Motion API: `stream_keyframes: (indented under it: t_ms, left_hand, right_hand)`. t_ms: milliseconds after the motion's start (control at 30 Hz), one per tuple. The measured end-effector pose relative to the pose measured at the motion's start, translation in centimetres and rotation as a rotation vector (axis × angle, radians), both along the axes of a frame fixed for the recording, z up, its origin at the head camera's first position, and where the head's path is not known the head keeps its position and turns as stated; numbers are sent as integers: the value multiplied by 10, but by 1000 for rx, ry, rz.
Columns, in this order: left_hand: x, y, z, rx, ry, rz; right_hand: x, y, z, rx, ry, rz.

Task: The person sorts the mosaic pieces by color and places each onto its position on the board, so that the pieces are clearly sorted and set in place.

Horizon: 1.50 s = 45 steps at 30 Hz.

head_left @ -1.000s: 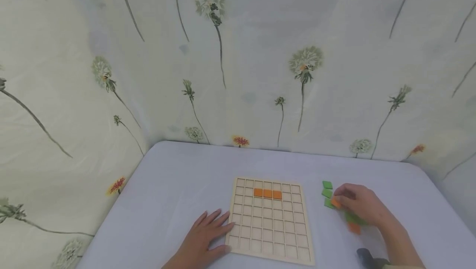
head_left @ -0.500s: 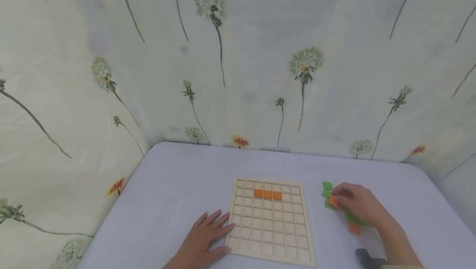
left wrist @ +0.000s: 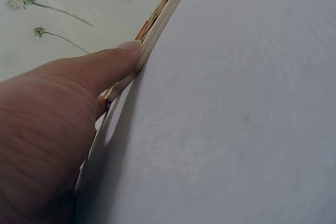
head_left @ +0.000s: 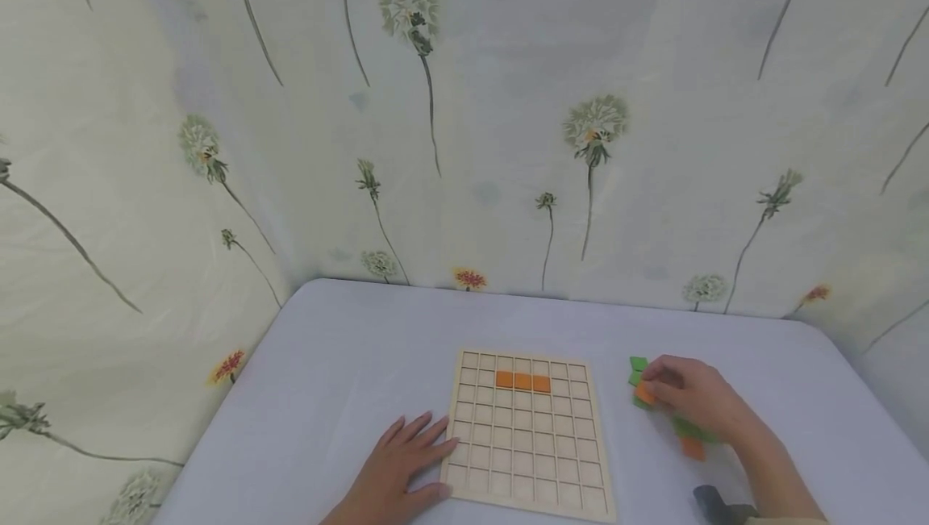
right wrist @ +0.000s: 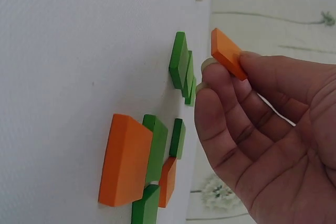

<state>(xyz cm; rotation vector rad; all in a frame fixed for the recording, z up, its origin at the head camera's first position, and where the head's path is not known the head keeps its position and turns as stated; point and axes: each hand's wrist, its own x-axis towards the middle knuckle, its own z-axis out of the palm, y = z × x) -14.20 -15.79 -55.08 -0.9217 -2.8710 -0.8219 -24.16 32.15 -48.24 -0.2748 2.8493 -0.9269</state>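
Orange tile sits pinched in the right hand, off the counter, while three fill the grid board under the flat left hand, most cells bare.

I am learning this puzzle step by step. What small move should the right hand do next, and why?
Probably carry the orange tile left to the wooden grid board and set it beside the row of three orange tiles. The right hand pinches that tile clear of the table, the left hand steadies the board's edge, and most cells are empty.
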Motion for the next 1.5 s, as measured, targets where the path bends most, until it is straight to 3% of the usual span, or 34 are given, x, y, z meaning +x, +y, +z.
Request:
stream_keyframes:
  t_ms: [167,367,700,900,1067,1500]
  left_hand:
    - [-1,0,0,-4,-20,8]
    - [0,-1,-2,5,12,2]
    - [0,-1,-3,25,47,-12]
    - [0,-1,-3,12,11,-3]
    - [0,0,-2,-8,37,-3]
    - [0,-1,-1,2,3,0]
  right_hand:
    - [1,-3,0,-38,3,24]
    - [2,-7,-4,-87,-2,40]
    - [-1,-13,-6,-60,-5,37]
    - [-2,-17,-4,-62,-17,40]
    - [-3,-21,-2,-38,2,45]
    - [-6,-27,-3,-47,4,50]
